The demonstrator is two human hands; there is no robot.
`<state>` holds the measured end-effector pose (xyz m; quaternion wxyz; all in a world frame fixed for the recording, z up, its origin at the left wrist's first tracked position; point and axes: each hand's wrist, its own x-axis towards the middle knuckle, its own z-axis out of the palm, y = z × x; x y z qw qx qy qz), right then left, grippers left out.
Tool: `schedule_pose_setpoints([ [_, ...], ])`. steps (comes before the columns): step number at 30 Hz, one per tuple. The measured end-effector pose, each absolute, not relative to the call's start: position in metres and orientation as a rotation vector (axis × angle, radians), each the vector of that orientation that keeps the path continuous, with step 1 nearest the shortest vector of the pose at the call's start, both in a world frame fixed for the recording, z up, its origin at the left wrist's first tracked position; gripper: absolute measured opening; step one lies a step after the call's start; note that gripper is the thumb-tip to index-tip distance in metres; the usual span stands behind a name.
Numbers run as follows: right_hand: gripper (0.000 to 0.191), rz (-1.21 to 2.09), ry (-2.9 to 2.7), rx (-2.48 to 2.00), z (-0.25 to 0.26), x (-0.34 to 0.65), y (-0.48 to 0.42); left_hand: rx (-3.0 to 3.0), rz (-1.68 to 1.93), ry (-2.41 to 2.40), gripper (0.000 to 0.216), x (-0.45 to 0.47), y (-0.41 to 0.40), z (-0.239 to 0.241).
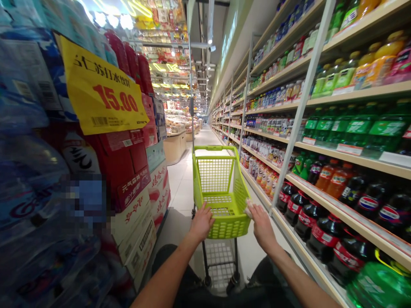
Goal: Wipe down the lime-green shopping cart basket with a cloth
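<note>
"Steadying the lime-green plastic shopping cart with one hand and pressing at its rim with the other: that seems to be the step. Where is the cart?"

"On the pale tiled floor, directly in front of the person, its handlebar at the far end."

"And the hands?"

"The left hand lies over the cart's near left corner, fingers bent and slightly apart; how tightly it grips, I cannot tell. The right hand is at the cart's near right corner, fingers drawn together, pinching a crumpled pale wad, maybe tissue, against the rim."

"How would you do this well?"

"I'd keep the left palm braced, since a wheeled cart could roll under a push. The right should keep the wad flat beneath the fingertips and press evenly along the rim. A loose fold might snag on the openwork wall."

"What about containers?"

"The cart's own basket shows its gridded floor. Right of the cart, shelving carries large cola bottles of dark liquid at the bottom, orange soda bottles above them, and green soda bottles higher up."

"And left of it?"

"A stacked red drink carton and white-and-pink cartons, their contents hidden, beside a yellow price sign reading 15.00."
</note>
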<state>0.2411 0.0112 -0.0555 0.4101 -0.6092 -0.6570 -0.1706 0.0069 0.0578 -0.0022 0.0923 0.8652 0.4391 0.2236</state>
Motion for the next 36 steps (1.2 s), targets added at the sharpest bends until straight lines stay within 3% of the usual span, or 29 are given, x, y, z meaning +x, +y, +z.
schedule_pose_setpoints([
  [8,0.047,-0.032,-1.821,-1.166,-0.036,0.151,0.009,2.430,0.685,1.218,0.016,-0.021,0.071,0.002],
  [13,0.034,0.553,-1.475,-1.332,0.014,0.175,-0.001,1.917,1.090,1.191,0.037,-0.002,0.060,0.014],
  [16,0.031,0.792,-1.401,-1.282,0.033,0.174,0.000,1.573,1.108,0.945,0.025,0.023,0.051,0.016],
  [19,0.031,0.637,-1.335,-1.287,0.031,0.163,0.005,1.273,1.032,0.932,0.012,0.038,0.044,0.013],
  [25,0.040,0.099,-1.507,-1.218,-0.001,0.143,0.010,1.192,0.957,0.816,0.018,0.035,0.032,0.013],
  [28,0.044,0.036,-1.678,-1.201,-0.014,0.152,0.010,1.461,0.893,0.869,0.030,0.022,0.029,0.015],
  [32,0.041,-0.151,-1.693,-1.311,-0.027,0.189,0.008,1.940,0.938,1.296,0.040,0.000,0.032,0.006],
  [36,0.037,-0.293,-1.666,-1.404,-0.039,0.193,0.010,2.441,0.633,1.562,0.049,-0.011,0.033,-0.007],
])
